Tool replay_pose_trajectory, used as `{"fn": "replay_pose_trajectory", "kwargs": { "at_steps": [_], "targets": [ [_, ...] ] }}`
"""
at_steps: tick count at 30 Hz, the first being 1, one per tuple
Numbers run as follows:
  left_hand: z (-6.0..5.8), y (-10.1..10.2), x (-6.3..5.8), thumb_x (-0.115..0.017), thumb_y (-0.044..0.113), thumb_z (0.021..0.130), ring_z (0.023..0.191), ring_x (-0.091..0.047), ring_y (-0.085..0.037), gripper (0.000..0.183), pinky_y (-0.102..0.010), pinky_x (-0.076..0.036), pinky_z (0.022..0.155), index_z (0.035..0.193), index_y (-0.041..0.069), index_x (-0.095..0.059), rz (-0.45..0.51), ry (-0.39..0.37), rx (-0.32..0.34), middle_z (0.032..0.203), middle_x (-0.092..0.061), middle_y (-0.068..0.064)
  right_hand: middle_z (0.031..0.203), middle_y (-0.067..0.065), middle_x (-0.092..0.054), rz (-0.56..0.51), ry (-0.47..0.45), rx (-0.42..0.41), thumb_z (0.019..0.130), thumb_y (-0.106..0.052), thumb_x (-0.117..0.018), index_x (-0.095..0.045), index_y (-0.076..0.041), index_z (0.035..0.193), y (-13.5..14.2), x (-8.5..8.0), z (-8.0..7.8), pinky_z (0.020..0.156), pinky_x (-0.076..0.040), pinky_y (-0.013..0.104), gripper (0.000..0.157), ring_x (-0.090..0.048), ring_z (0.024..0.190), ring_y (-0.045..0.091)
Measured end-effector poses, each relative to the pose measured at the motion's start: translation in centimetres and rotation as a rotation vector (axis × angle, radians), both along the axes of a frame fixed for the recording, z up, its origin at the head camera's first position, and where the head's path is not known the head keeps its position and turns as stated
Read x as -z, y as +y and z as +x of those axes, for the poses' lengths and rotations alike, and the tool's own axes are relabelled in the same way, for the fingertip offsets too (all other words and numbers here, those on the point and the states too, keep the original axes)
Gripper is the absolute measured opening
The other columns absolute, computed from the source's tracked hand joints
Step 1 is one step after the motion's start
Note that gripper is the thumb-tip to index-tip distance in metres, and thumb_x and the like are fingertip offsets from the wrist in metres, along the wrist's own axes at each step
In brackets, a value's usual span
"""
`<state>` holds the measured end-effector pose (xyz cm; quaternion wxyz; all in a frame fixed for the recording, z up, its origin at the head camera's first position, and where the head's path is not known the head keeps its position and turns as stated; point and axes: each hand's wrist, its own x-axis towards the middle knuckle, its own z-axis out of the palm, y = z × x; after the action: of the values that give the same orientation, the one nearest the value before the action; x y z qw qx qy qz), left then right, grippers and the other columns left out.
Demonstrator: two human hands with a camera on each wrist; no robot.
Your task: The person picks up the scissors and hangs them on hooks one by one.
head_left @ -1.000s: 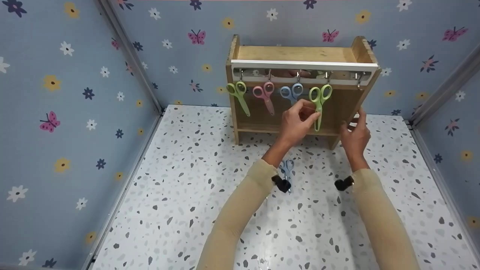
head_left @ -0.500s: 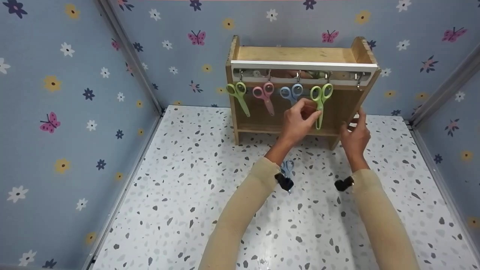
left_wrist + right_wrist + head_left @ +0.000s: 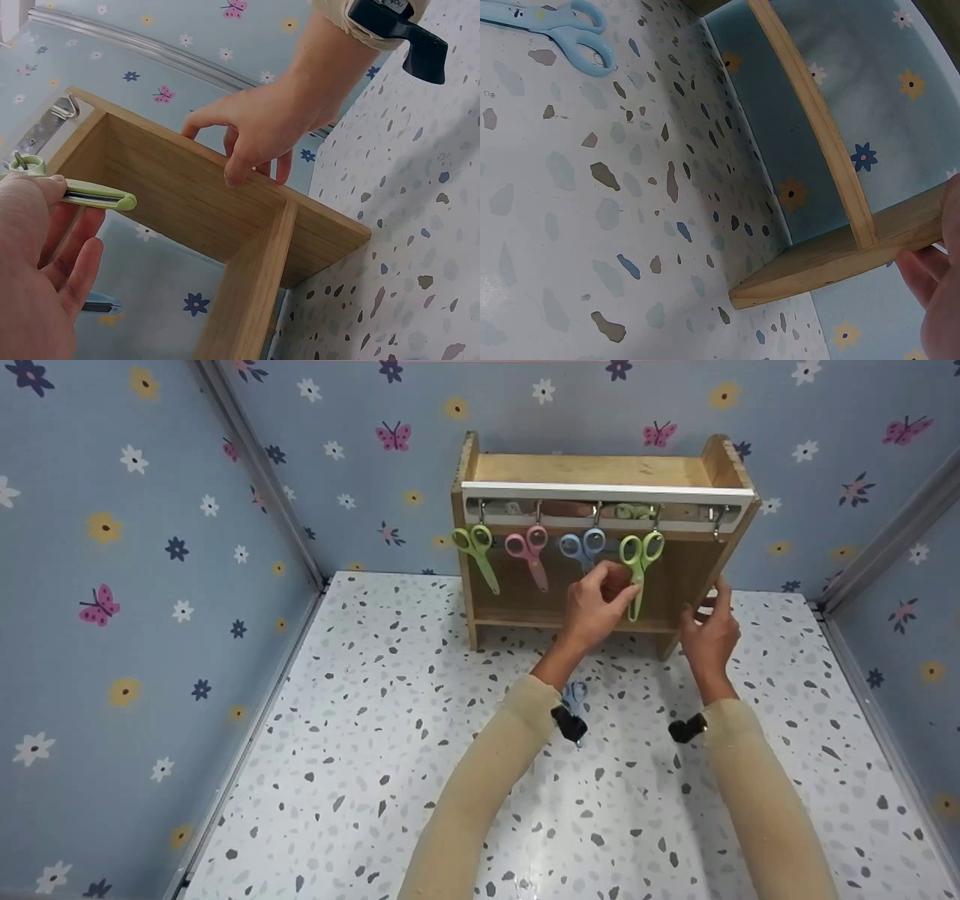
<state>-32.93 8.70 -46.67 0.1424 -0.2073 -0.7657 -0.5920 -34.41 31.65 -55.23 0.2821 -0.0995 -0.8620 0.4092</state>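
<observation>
My left hand [image 3: 589, 607] pinches the blades of light green scissors [image 3: 636, 585] between thumb and fingers. Their handles are up at the fourth hook of a small wooden rack [image 3: 592, 469]. In the left wrist view a hook end pokes through a loop of these scissors [image 3: 97, 193]. My right hand [image 3: 711, 630] grips the right side board [image 3: 202, 165] of the rack, thumb in front and fingers behind. Left of my left hand hang green scissors [image 3: 477, 555], pink scissors [image 3: 531, 556] and blue scissors [image 3: 583, 544], the last partly covered by the hand.
Another pair of blue scissors [image 3: 577, 37] lies on the speckled tabletop [image 3: 360, 780] before the rack, partly hidden by my left wrist in the head view. The rightmost hook [image 3: 718, 525] holds nothing. Flower-patterned walls [image 3: 150, 585] enclose the back and sides.
The held green scissors rose slightly, then sank a little at the fourth hook. My left forearm shifted slightly right. My right hand stays on the side board.
</observation>
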Motion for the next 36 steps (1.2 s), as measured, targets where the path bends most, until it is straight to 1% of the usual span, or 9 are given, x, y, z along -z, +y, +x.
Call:
{"fn": "replay_pose_trajectory", "kwargs": {
  "at_steps": [4, 11, 17, 22, 27, 32, 36],
  "targets": [
    [-0.1, 0.0, 0.1, -0.08, 0.013, 0.105, 0.094, -0.069, -0.007, 0.023, -0.009, -0.051, 0.082, 0.122, 0.0, -0.072, -0.011, -0.005, -0.005, 0.112, -0.082, -0.016, 0.14, 0.027, -0.073, -0.009, -0.015, -0.002, 0.11, -0.009, -0.063, -0.039, -0.024, 0.172, 0.0, -0.1, 0.0, 0.115, -0.061, 0.056, 0.068, -0.074, 0.133, 0.042],
    [-0.3, 0.3, 0.0, -0.08, 0.014, 0.106, 0.097, -0.077, -0.016, 0.024, -0.011, -0.054, 0.083, 0.124, 0.0, -0.074, -0.034, -0.026, -0.014, 0.114, -0.084, -0.015, 0.14, 0.027, -0.073, -0.016, -0.027, -0.007, 0.11, -0.01, -0.063, -0.04, -0.026, 0.171, 0.0, -0.3, 0.1, 0.115, -0.061, 0.056, 0.068, -0.075, 0.133, 0.042],
    [-0.6, 0.6, 0.0, -0.079, 0.015, 0.106, 0.098, -0.076, -0.017, 0.023, -0.01, -0.052, 0.083, 0.123, 0.001, -0.074, -0.058, -0.052, -0.019, 0.113, -0.083, -0.015, 0.14, 0.027, -0.072, -0.015, -0.027, -0.011, 0.11, -0.01, -0.063, -0.039, -0.026, 0.173, 0.0, -0.3, 0.2, 0.115, -0.061, 0.056, 0.069, -0.075, 0.133, 0.042],
    [-0.8, 0.9, 0.1, -0.079, 0.016, 0.107, 0.097, -0.075, -0.017, 0.023, -0.01, -0.05, 0.082, 0.123, 0.001, -0.074, -0.085, -0.042, -0.035, 0.112, -0.084, -0.014, 0.139, 0.028, -0.073, 0.0, -0.009, -0.005, 0.11, -0.01, -0.063, -0.04, -0.023, 0.172, 0.0, -0.1, 0.1, 0.113, -0.062, 0.057, 0.067, -0.076, 0.131, 0.043],
    [-0.9, 1.1, 0.1, -0.078, 0.016, 0.107, 0.097, -0.075, -0.016, 0.023, -0.01, -0.049, 0.082, 0.124, 0.001, -0.074, -0.094, -0.04, -0.05, 0.111, -0.084, -0.013, 0.143, 0.028, -0.072, 0.004, -0.013, -0.003, 0.111, -0.011, -0.062, -0.039, -0.022, 0.172, -0.1, -0.1, 0.1, 0.114, -0.061, 0.057, 0.067, -0.074, 0.134, 0.043],
    [-0.8, 1.2, 0.1, -0.077, 0.014, 0.107, 0.102, -0.077, -0.018, 0.024, -0.011, -0.051, 0.086, 0.128, 0.002, -0.074, -0.077, -0.072, -0.051, 0.116, -0.085, -0.013, 0.144, 0.027, -0.072, -0.002, -0.021, -0.003, 0.111, -0.01, -0.062, -0.038, -0.024, 0.173, -0.2, -0.2, 0.1, 0.115, -0.061, 0.056, 0.068, -0.073, 0.136, 0.041],
    [-0.8, 1.2, 0.1, -0.075, 0.013, 0.108, 0.105, -0.078, -0.019, 0.024, -0.013, -0.054, 0.088, 0.129, 0.002, -0.075, -0.076, -0.076, -0.052, 0.119, -0.085, -0.013, 0.143, 0.026, -0.073, -0.007, -0.022, -0.002, 0.11, -0.01, -0.063, -0.039, -0.025, 0.172, -0.1, -0.2, 0.1, 0.115, -0.061, 0.056, 0.068, -0.074, 0.135, 0.041]
  ]
}}
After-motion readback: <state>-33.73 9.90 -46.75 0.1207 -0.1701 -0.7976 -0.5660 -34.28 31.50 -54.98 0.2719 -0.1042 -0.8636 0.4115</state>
